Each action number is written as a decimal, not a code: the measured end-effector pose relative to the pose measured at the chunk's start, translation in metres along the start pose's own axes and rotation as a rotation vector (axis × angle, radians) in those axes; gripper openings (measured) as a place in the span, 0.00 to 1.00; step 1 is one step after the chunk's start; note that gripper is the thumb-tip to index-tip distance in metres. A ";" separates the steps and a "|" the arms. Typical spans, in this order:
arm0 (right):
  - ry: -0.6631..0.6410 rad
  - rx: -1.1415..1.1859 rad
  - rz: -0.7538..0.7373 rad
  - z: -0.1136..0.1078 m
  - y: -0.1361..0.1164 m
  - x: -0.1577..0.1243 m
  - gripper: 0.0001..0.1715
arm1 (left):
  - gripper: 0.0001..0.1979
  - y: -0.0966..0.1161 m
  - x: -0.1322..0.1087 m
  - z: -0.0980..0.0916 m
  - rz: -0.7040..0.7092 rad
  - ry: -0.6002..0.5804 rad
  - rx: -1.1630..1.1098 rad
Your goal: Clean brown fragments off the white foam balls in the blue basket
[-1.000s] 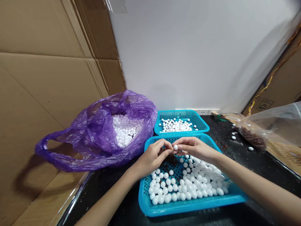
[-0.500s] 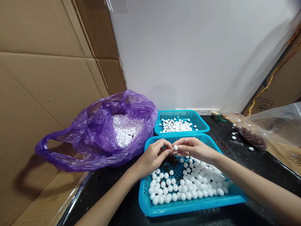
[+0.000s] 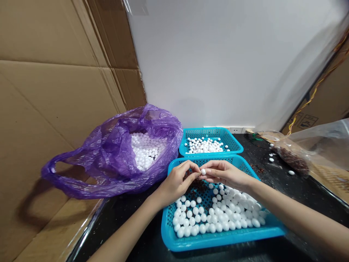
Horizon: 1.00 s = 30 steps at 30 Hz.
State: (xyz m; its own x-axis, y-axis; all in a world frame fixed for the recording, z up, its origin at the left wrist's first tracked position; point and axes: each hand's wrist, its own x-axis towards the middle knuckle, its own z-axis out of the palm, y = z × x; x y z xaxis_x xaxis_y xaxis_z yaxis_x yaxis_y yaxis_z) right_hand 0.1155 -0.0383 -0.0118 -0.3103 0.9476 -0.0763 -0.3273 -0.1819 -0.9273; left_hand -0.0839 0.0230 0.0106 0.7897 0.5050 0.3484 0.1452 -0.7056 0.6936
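Note:
Between the thumb and fingers of my right hand (image 3: 227, 174) is a small white ball (image 3: 203, 171). My left hand (image 3: 180, 180) is pinched closed right beside that ball; what its fingertips hold, if anything, is too small to make out. Both hands are above the back part of a blue plastic basket (image 3: 226, 241). Many loose white balls (image 3: 226, 216) cover its front and right side. Small dark brown bits (image 3: 198, 185) lie in the basket under my fingers, partly hidden by my left hand.
Left of the basket sits an open purple plastic bag (image 3: 109, 160) full of white balls. Behind is a second blue basket (image 3: 238, 147) with smaller-looking white pieces. On the black table's right lie a few loose white balls (image 3: 291, 173) and a clear bag of brown bits (image 3: 293, 160).
Almost nothing differs. My right fingers have shifted very slightly around the white ball; both hands stay together over the basket.

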 end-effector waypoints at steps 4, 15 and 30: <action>0.004 0.015 0.000 0.000 0.001 0.001 0.11 | 0.05 0.000 0.001 0.000 0.014 0.007 -0.007; 0.009 0.018 0.010 0.001 0.003 0.002 0.11 | 0.06 0.001 -0.001 0.001 0.004 -0.003 -0.004; 0.034 0.027 0.033 0.006 0.000 0.000 0.12 | 0.04 0.004 0.000 0.001 0.063 -0.007 0.082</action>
State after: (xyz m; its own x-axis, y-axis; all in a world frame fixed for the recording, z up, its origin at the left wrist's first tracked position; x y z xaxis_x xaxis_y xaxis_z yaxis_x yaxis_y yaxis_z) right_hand 0.1100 -0.0404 -0.0094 -0.2907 0.9493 -0.1198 -0.3414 -0.2199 -0.9138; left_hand -0.0828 0.0201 0.0131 0.8030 0.4548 0.3852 0.1432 -0.7746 0.6160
